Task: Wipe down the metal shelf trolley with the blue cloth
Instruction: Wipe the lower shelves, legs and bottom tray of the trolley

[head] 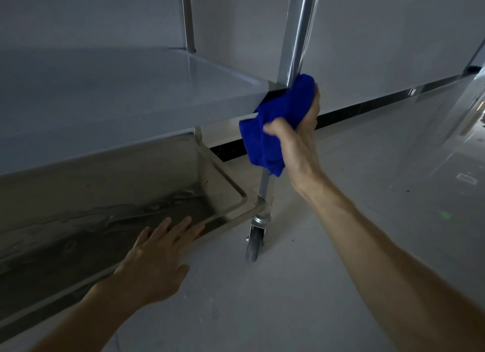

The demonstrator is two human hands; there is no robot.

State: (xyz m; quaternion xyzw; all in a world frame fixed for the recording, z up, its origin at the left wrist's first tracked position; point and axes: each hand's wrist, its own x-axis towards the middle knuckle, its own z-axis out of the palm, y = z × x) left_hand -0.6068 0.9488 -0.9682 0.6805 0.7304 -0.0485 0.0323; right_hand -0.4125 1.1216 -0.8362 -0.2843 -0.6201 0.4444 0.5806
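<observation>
From the head camera, we look down at one corner of a metal trolley (pixel 126 94) standing on a pale grey floor (pixel 288 299) beside a grey wall (pixel 367 36). We count two shelves in view: a middle shelf (pixel 105 102), smooth and bare, and a lower tray-like shelf (pixel 110 202) with a raised rim, its surface streaked with wet marks and holding nothing else that we can see. Two upright posts show, a near post (pixel 299 31) and a far post (pixel 187 18), and one caster wheel (pixel 254 242) sits under the near corner.

Our right hand (pixel 296 139) grips a bunched blue cloth (pixel 278 120), fingers curled round it, and presses it against the near post right where the middle shelf meets it; a loose end of the cloth hangs below the hand in front of the post. Our left hand (pixel 157 257) lies flat with fingers spread and straight, resting on the front rim of the lower shelf and holding nothing.

A dark skirting strip (pixel 367 110) runs along the foot of the wall. We can read no labels or writing anywhere.
</observation>
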